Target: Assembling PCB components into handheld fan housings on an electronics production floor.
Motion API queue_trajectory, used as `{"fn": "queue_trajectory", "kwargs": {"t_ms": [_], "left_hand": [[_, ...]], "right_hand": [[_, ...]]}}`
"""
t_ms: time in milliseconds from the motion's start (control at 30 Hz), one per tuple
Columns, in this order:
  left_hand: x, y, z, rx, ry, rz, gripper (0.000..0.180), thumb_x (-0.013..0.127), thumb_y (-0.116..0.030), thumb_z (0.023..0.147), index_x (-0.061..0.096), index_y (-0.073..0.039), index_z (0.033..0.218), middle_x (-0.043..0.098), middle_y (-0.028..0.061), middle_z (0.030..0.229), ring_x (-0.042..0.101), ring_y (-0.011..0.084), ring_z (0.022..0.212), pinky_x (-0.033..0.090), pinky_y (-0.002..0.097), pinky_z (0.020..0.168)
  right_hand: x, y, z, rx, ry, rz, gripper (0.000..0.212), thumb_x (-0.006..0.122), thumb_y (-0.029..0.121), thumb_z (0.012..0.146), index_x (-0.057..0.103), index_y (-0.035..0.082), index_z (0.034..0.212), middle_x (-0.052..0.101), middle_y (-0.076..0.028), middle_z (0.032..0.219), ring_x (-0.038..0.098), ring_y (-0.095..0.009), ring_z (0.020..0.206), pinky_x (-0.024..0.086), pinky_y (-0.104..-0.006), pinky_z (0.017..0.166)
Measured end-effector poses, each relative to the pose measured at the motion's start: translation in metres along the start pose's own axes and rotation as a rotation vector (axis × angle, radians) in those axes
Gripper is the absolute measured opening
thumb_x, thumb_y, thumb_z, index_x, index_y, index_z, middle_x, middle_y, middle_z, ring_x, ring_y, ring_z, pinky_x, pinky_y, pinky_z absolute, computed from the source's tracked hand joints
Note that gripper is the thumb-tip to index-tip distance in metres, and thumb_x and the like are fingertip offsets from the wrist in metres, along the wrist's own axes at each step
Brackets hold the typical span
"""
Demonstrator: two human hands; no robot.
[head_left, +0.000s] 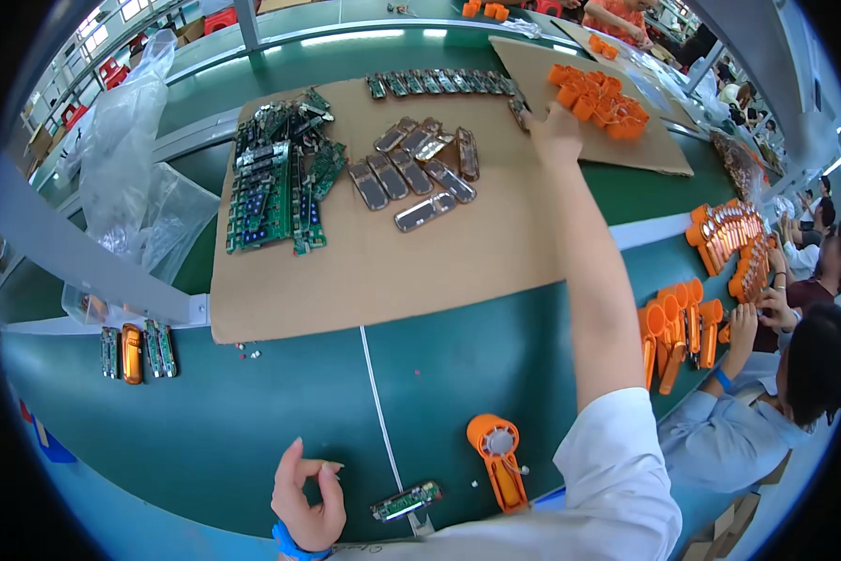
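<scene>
My right hand (556,138) reaches far out over the cardboard. Its fingers are partly hidden at the near edge of a cluster of orange fan housings (608,101). A small circuit board (518,112) lies right beside its thumb side; whether the hand grips anything is not visible. Low in view, my left hand (308,503) hovers with bent fingers apart and nothing between them. To its right, a green circuit board (407,502) rests on the green table. Farther right lies an orange handheld fan body (497,458) with a round grey part in its head.
A cardboard sheet (392,271) bears piled circuit boards (275,187), oblong metallic casings (425,213) and a row of boards (439,82). Orange housings (668,323) stand at right, near a co-worker (748,421). A metal post (102,243) and plastic bags (126,150) are at left.
</scene>
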State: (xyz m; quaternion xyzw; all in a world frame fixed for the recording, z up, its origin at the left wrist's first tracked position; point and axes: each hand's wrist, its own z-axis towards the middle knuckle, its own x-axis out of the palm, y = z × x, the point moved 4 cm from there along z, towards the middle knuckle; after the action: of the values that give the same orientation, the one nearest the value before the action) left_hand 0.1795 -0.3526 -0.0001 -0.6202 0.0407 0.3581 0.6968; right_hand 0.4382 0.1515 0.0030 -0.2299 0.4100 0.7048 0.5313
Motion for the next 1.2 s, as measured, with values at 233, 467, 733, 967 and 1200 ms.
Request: {"fn": "queue_trajectory", "kwargs": {"t_ms": [233,467,733,967,1200], "left_hand": [[-0.001,-0.013,0.009,0.032,-0.043,-0.016,0.033,0.059,0.004,0.083,0.055,0.002,0.116,0.060,0.0106,0.086,0.058,0.0189,0.072,0.048,0.0288,0.069],[0.030,-0.033,-0.007,0.215,0.414,0.099,0.041,0.074,-0.012,0.075,0.057,0.003,0.110,0.052,0.0149,0.101,0.052,0.0315,0.090,0.046,0.0383,0.077],[0.047,-0.035,-0.031,0.204,0.389,0.165,0.032,0.069,-0.005,0.078,0.055,0.003,0.106,0.047,0.0132,0.090,0.051,0.0293,0.077,0.045,0.0368,0.066],[0.049,-0.031,-0.034,-0.468,0.536,-1.258,0.037,0.044,-0.020,0.100,0.043,0.004,0.128,0.057,0.0101,0.098,0.050,0.0130,0.070,0.042,0.0255,0.058],[0.062,-0.035,-0.035,-0.701,0.439,-1.580,0.051,0.035,-0.027,0.100,0.031,0.010,0.136,0.054,0.0135,0.104,0.052,0.0200,0.089,0.045,0.0314,0.073]], "right_hand": [[-0.203,0.047,-0.082,-0.428,0.042,0.248,0.040,0.053,0.037,0.091,0.060,-0.002,0.084,0.060,-0.020,0.073,0.062,-0.029,0.068,0.047,-0.0336,0.063],[-0.313,0.054,-0.267,-0.305,0.379,0.405,0.014,0.060,0.006,0.085,0.063,-0.002,0.097,0.063,-0.012,0.082,0.060,-0.020,0.073,0.048,-0.0295,0.070],[-0.301,0.034,-0.351,-0.170,0.339,0.679,0.017,0.063,0.001,0.079,0.062,-0.001,0.096,0.062,-0.014,0.096,0.061,-0.025,0.086,0.048,-0.0315,0.077],[-0.269,0.031,-0.359,0.037,0.436,0.718,0.019,0.066,0.008,0.081,0.062,0.002,0.099,0.061,-0.009,0.094,0.055,-0.016,0.077,0.042,-0.0277,0.067],[-0.254,0.026,-0.361,0.057,0.465,0.810,0.011,0.063,0.006,0.085,0.063,0.000,0.094,0.061,-0.007,0.100,0.049,-0.012,0.072,0.042,-0.0237,0.064]]}}
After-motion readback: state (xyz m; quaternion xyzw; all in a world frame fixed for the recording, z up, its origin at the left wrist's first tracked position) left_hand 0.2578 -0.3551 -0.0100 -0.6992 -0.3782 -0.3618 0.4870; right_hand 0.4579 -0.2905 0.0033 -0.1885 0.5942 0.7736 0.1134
